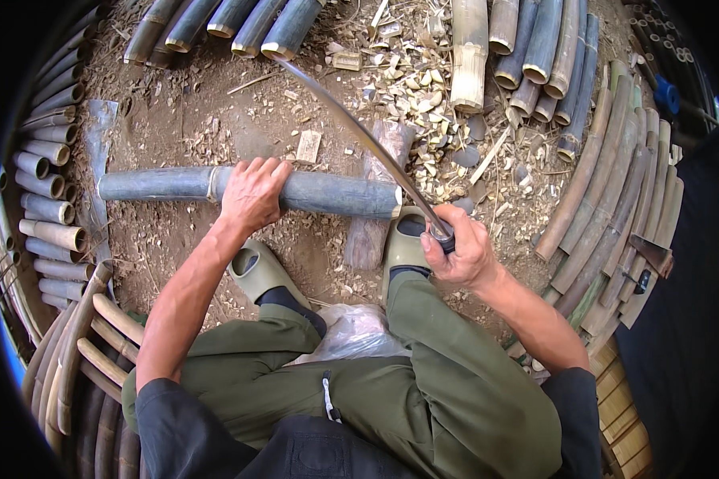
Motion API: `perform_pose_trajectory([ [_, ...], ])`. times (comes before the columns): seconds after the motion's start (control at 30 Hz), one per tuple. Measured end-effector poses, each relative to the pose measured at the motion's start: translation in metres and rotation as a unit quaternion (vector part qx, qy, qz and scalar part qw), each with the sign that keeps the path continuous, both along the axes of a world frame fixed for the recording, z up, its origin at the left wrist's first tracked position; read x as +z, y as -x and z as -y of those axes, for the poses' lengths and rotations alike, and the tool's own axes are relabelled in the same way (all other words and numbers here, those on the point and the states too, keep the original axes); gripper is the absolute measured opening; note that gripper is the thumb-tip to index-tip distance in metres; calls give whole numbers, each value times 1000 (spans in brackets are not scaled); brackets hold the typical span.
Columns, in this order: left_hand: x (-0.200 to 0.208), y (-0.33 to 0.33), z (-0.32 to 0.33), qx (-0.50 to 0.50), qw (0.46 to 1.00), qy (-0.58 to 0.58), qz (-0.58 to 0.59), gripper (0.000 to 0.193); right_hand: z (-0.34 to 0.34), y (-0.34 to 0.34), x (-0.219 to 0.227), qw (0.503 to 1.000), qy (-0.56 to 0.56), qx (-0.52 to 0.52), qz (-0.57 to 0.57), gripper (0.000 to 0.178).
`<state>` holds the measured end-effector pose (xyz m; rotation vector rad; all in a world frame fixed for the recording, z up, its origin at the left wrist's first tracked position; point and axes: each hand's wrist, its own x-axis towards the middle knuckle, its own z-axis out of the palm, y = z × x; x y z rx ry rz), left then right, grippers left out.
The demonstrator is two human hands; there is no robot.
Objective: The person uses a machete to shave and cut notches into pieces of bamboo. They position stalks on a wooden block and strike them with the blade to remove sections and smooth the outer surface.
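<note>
A grey-green bamboo pole (160, 184) lies across the dirt ground in front of me, its right end resting on a wooden block (371, 227). My left hand (252, 194) presses down on the pole near its middle. My right hand (458, 249) grips the handle of a long curved machete (351, 120), whose blade rises up and away to the left, above the pole's right end. My feet in olive slip-on shoes (257, 270) sit just behind the pole.
Cut bamboo tubes (48, 184) are stacked on the left and along the top. Split bamboo slats (607, 199) are piled on the right and at lower left. Wood chips (415, 88) litter the ground. A plastic bag (351, 331) lies between my legs.
</note>
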<state>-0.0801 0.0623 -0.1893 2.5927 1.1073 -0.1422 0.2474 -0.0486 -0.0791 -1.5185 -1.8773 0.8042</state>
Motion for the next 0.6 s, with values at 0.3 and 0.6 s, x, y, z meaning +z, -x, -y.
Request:
perform_pose_trajectory([
  [0.3,1,-3,1,21,999,-17,18,39,-6,-9,-11,989,130,6,66,30],
  [0.6,34,15,-24,-4,993,51,-108,89,24,-45,-33,942,318,-53,98,31],
])
